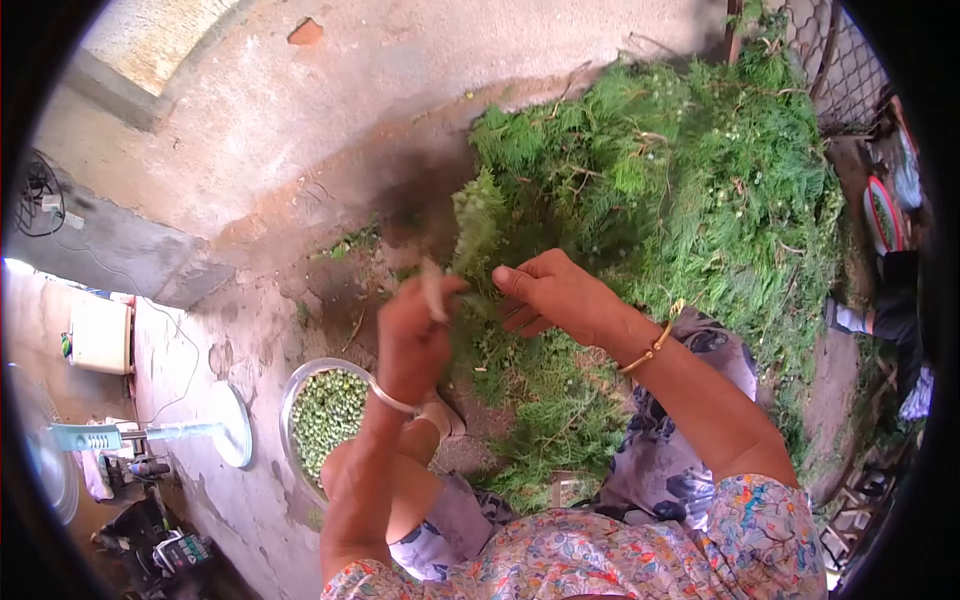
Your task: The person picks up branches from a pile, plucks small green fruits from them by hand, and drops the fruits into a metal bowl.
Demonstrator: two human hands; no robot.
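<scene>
My left hand [415, 325], with a white bangle at the wrist, is smeared by motion. Its fingers are bent and appear closed on the lower end of a feathery green sprig [480, 215], which is also blurred and points away from me. To the right is my right hand [545, 295], with a gold bracelet on the wrist. A gap shows between its thumb and lower fingers, and I see nothing in it. Beside my left forearm stands a round metal bowl [292, 400] holding many small green berries [335, 420].
A large heap of cut green branches [690, 170] lies ahead and to the right, against a wall [350, 90]. Loose sprigs [570, 420] lie between my legs. At left stand a fan [230, 425] and a pale box [100, 335]. Wire mesh [840, 75] is at upper right.
</scene>
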